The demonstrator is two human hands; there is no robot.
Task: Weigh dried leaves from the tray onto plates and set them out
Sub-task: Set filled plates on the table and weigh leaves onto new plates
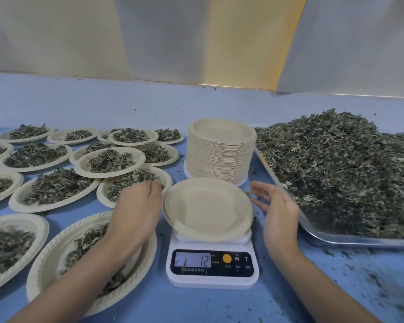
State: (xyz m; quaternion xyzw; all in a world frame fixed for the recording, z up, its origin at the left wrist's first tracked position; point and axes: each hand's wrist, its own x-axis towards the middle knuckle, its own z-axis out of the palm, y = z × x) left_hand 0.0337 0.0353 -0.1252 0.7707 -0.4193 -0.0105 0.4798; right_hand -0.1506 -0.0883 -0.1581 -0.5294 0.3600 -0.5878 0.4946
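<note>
An empty beige paper plate [208,207] sits tilted on a small white digital scale [211,266] whose display reads 12. My left hand [135,213] hovers just left of the plate, fingers bent loosely downward, holding nothing. To the plate's right is my right hand [275,210], flat and open with its palm facing the rim. A metal tray [336,238] heaped with dried green leaves [336,159] lies at the right.
A tall stack of empty paper plates [220,150] stands behind the scale. Several plates filled with leaves [56,185] cover the blue table [196,306] on the left, some overlapping. Leaf crumbs litter the table at the right front. A wall runs behind.
</note>
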